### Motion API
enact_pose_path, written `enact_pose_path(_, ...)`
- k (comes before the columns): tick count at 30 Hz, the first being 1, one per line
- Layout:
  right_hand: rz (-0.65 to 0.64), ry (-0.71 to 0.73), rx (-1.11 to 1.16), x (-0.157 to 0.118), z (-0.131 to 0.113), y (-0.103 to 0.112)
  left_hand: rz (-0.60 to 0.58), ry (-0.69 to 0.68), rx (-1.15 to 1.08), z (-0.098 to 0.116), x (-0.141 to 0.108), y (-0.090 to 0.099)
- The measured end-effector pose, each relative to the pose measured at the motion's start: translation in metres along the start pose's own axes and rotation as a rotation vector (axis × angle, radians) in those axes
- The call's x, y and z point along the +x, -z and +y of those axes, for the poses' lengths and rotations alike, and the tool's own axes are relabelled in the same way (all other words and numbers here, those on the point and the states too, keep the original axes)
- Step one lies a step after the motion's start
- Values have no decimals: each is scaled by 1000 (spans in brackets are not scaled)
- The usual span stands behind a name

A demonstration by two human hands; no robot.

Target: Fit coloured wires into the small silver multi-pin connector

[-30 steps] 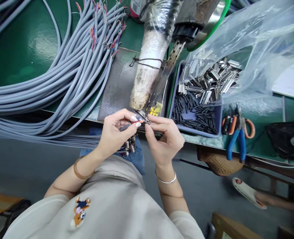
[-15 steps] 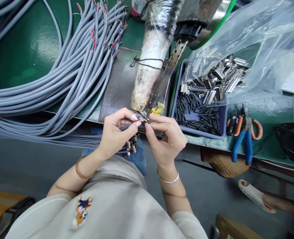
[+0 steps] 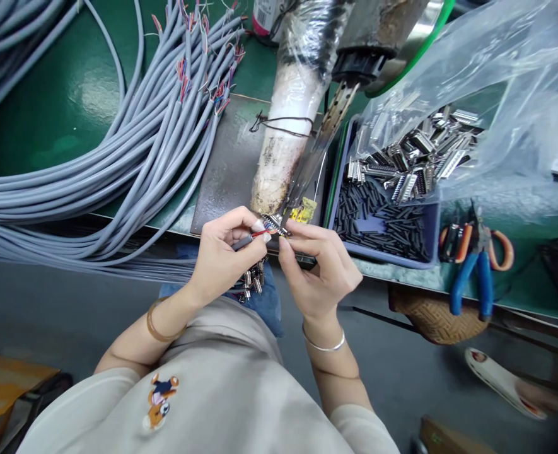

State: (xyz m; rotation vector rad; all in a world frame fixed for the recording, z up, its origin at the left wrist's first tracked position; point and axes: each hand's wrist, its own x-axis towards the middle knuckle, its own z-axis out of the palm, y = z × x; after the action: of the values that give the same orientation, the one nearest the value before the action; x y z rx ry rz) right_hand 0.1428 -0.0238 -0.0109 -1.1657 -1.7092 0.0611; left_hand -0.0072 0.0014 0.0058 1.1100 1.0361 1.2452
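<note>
My left hand (image 3: 226, 255) pinched the cable (image 3: 243, 243) near the tabletop's (image 3: 377, 268) front edge; right hand (image 3: 321, 268), couldn't tell. Twisting could've yanked wires (image 3: 258, 234).

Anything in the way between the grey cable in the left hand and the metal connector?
Nothing visible: from the left hand, the coloured wires of the grey cable run to the metal connector. The soldering iron tip is close beside it, near the right hand.
</note>
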Motion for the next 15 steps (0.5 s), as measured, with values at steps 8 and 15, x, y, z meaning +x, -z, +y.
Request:
enact_pose_path(8,212,-51,129,-10,6,13,-39,116,9,-2,-7,-2)
enact_pose_path(15,226,-90,3,-16,-1,17,-43,145,-49,-2,-6,1)
